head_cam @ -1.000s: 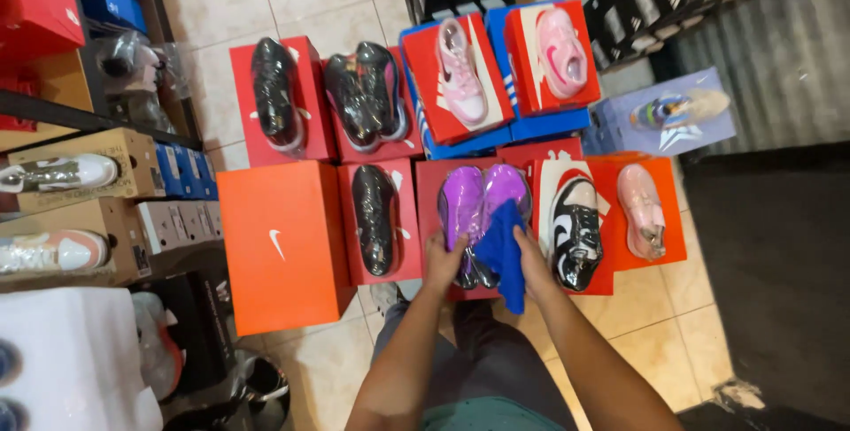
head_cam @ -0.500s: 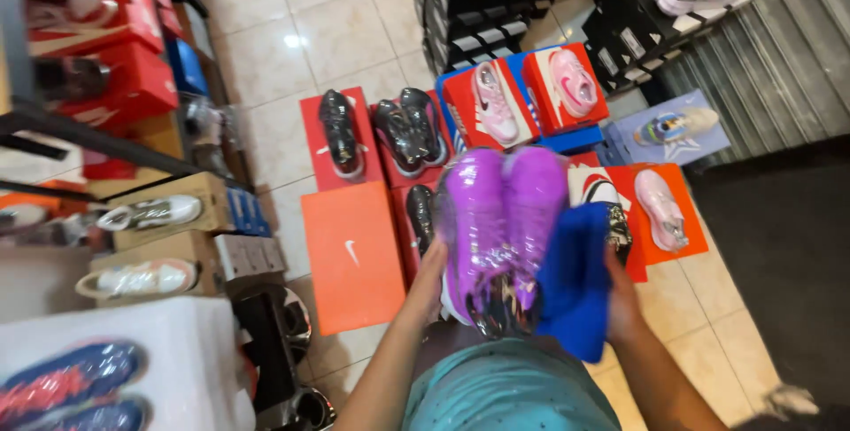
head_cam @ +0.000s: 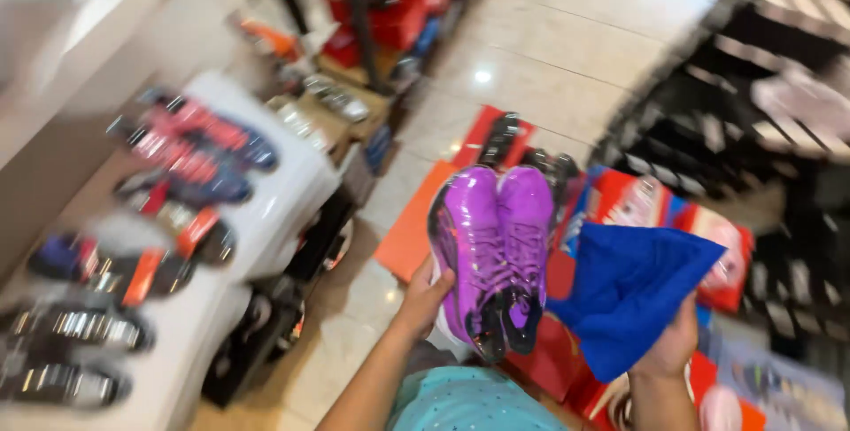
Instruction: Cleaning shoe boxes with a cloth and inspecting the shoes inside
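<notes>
- Held in left hand (head_cam: 425, 294): pair of glossy purple shoes (head_cam: 491, 254), wrapped in clear film, gripped from the side.
- Clutched in right hand (head_cam: 673, 342): bunched blue cloth (head_cam: 629, 294), just right of the shoes.
- Judged risky: slick film, one-handed grip on two shoes; likely to slip down onto red and orange shoeboxes (head_cam: 412, 236) below.

Motion-blurred pairs of dark and red shoes (head_cam: 190, 152) on the white shelf (head_cam: 266, 219), smeared black racks (head_cam: 753, 130) at right, red shoe boxes (head_cam: 637, 205) partly hidden behind the glossy purple shoes (head_cam: 491, 254) and blue cloth (head_cam: 629, 294), both forearms cut off by the bottom edge.
</notes>
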